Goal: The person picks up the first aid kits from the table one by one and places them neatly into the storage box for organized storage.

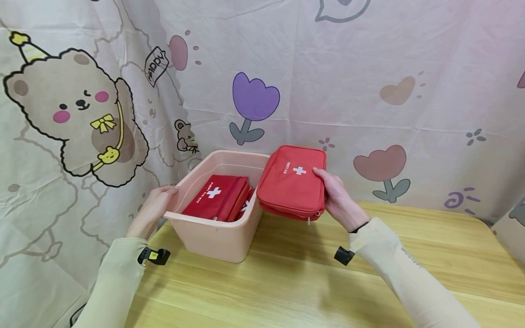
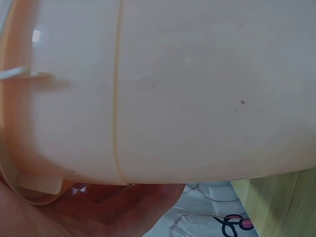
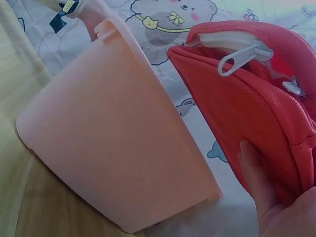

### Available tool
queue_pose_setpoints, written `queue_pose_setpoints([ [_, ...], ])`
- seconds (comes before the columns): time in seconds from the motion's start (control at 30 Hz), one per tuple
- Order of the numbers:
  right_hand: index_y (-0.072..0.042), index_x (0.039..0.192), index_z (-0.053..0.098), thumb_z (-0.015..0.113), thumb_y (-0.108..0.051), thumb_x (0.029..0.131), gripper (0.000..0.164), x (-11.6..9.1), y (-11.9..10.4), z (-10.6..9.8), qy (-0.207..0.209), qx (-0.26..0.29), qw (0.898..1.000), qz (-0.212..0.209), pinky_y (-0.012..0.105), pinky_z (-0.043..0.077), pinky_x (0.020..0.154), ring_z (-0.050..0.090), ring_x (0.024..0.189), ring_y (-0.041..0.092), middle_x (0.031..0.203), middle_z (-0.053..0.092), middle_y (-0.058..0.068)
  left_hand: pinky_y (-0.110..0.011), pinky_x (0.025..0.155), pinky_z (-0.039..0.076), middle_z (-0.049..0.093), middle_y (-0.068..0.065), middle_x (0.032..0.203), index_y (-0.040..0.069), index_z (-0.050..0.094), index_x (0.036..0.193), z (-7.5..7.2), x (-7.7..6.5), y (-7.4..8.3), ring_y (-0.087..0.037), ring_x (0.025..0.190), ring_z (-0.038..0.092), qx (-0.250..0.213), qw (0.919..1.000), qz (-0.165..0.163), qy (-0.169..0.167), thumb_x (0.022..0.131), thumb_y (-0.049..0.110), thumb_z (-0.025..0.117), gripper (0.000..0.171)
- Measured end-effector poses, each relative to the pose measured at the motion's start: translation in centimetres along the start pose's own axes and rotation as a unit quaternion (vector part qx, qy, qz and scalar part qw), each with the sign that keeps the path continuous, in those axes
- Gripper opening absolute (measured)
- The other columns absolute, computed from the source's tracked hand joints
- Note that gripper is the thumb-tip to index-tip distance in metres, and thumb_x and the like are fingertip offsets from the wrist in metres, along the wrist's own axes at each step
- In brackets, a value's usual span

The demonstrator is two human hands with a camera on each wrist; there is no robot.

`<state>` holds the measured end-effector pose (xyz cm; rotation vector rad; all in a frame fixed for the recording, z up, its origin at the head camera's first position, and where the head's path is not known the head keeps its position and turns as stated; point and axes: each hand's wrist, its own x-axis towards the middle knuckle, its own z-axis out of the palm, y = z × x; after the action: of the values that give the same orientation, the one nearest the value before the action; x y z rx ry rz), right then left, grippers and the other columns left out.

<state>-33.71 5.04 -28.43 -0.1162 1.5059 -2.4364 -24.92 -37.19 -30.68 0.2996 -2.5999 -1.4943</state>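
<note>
My right hand grips a red first aid bag by its right side, thumb on the face with the white cross. The bag is held up beside the bin's right rim and overlaps it in the head view. From the right wrist, its zipper shows partly undone, with white and clear contents inside. My left hand holds the left rim of a pink plastic bin; in the left wrist view, fingers curl below the bin wall. Inside the bin lies a red first aid kit pouch over another red pouch.
The bin stands on a wooden table, toward its back left. Behind it and along the left hangs a pale curtain printed with bears, flowers and hearts. A wrist camera is strapped to the left arm, another camera to the right.
</note>
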Motion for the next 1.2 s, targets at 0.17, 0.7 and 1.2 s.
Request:
queue_pose_setpoints([
  [0.17,-0.001,0.143,0.039,0.052,-0.024,0.102,0.049,0.1,0.3,0.7,-0.004,0.005,1.0,0.0,0.029,0.055,0.08,0.068,0.089,0.014,0.1,0.067,0.002,-0.05,0.102,0.036,0.041,-0.029,0.14,-0.01,0.037,0.143,0.0,-0.1,0.0,-0.038,0.122,0.043,0.0,1.0,0.0,0.0,0.106,0.035,0.027,0.059],
  [0.7,-0.003,0.144,0.041,0.055,-0.026,0.101,0.051,0.9,0.9,2.5,0.003,-0.005,1.0,0.015,0.029,0.054,0.082,0.067,0.091,0.014,0.11,0.063,0.005,-0.05,0.103,0.036,0.041,-0.027,0.14,-0.008,0.036,0.144,0.0,-0.1,0.1,-0.038,0.122,0.042,-0.002,0.9999,-0.013,0.001,0.106,0.034,0.028,0.058],
  [1.2,-0.001,0.142,0.043,0.053,-0.026,0.102,0.048,1.3,1.3,4.7,-0.016,-0.018,1.0,0.005,0.029,0.054,0.083,0.066,0.091,0.015,0.114,0.061,0.008,-0.049,0.104,0.033,0.04,-0.027,0.142,-0.01,0.039,0.142,0.1,0.0,0.2,-0.037,0.125,0.041,0.0,0.9999,-0.003,0.013,0.106,0.031,0.03,0.056],
])
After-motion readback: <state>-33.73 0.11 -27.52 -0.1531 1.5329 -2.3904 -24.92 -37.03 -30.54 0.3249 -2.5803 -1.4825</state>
